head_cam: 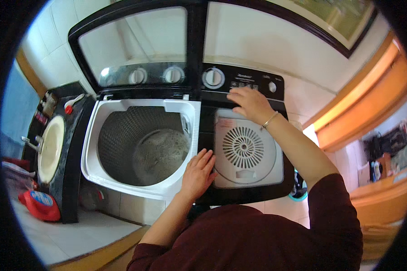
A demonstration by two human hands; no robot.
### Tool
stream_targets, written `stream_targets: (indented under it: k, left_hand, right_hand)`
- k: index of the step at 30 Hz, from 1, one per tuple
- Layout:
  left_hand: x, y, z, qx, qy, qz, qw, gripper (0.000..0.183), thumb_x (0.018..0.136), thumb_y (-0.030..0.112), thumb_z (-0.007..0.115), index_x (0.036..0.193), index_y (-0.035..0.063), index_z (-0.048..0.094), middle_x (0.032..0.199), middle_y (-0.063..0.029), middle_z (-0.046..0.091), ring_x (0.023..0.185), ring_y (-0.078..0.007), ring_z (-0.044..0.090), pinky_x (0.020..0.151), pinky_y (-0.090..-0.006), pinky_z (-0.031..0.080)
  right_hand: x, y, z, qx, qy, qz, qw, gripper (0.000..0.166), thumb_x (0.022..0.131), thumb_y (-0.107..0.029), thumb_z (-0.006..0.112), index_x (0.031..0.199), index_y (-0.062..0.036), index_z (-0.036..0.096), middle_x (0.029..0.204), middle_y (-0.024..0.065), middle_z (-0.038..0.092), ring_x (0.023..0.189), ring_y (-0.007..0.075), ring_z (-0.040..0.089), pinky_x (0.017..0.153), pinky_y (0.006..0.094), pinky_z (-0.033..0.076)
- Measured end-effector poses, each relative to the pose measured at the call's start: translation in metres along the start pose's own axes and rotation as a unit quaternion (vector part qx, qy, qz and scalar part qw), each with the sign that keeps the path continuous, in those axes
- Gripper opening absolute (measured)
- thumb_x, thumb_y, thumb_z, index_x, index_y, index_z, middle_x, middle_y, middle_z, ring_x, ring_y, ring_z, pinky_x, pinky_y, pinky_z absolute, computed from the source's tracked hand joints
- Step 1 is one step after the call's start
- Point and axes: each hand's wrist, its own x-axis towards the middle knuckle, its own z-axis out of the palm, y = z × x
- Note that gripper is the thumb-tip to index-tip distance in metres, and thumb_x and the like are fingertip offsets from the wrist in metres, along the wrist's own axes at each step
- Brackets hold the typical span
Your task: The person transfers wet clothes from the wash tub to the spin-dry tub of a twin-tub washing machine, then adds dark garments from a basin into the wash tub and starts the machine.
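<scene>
A twin-tub washing machine (142, 189) stands before me. On its left side the wash lid (195, 44) is raised, and the wash tub (118, 149) below holds cloudy water at its bottom. My left hand (198, 172) lies with fingers extended on the machine's top, between the two tubs. My right hand (252, 103), with a bracelet at the wrist, is over the back of the spin side, near the black control panel (261, 76) and its round knob (213, 78). Under the closed transparent spin lid (278, 176) shows a white slotted inner cover (244, 147).
At the left is a black counter (69, 162) with a cream washbasin (51, 149) and metal tap (34, 144). A red detergent bottle (40, 205) is at lower left. Right of the machine, a turquoise basin (299, 196) sits on the floor. A framed picture (342, 17) hangs behind.
</scene>
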Motion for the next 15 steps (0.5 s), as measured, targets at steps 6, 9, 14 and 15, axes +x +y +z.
stream_targets:
  k: [6,9,14,15]
  left_hand:
    - [-0.007,-0.001,0.01,-0.009,0.061,-0.019,0.998,0.054,0.081,0.023,0.071,0.13,0.0076,0.056,0.144,-0.0086,0.048,0.138,-0.0282,0.039,0.11,-0.0461,0.034]
    - [-0.007,0.001,0.013,-0.032,0.054,-0.026,0.998,0.053,0.081,0.025,0.07,0.13,0.0094,0.056,0.145,-0.0073,0.048,0.139,-0.0265,0.038,0.111,-0.0454,0.033]
    - [-0.012,0.0,0.014,-0.042,0.062,-0.044,0.996,0.054,0.081,0.026,0.07,0.131,0.0102,0.056,0.145,-0.0065,0.047,0.14,-0.0245,0.037,0.111,-0.0444,0.033]
    - [-0.011,-0.001,0.015,-0.041,0.062,-0.043,0.996,0.054,0.082,0.027,0.07,0.131,0.0102,0.056,0.145,-0.0065,0.047,0.139,-0.0244,0.037,0.111,-0.0443,0.033]
  right_hand:
    - [0.095,0.048,0.046,-0.157,0.006,-0.11,0.981,0.046,0.068,-0.01,0.077,0.111,-0.0083,0.062,0.125,0.0136,0.058,0.114,0.0322,0.056,0.091,0.0411,0.049]
    - [0.114,0.076,0.067,-0.193,-0.07,-0.081,0.975,0.022,0.071,-0.011,0.072,0.093,-0.0068,0.066,0.11,0.0153,0.065,0.104,0.0324,0.062,0.084,0.0417,0.052]
    - [0.122,0.082,0.081,-0.224,-0.119,-0.039,0.967,0.011,0.075,-0.008,0.069,0.086,-0.0078,0.069,0.089,0.016,0.066,0.088,0.0356,0.064,0.077,0.0455,0.054]
    - [0.121,0.072,0.074,-0.204,-0.072,-0.045,0.975,0.014,0.073,-0.008,0.071,0.087,-0.0079,0.069,0.092,0.0148,0.066,0.092,0.0346,0.063,0.079,0.0443,0.053]
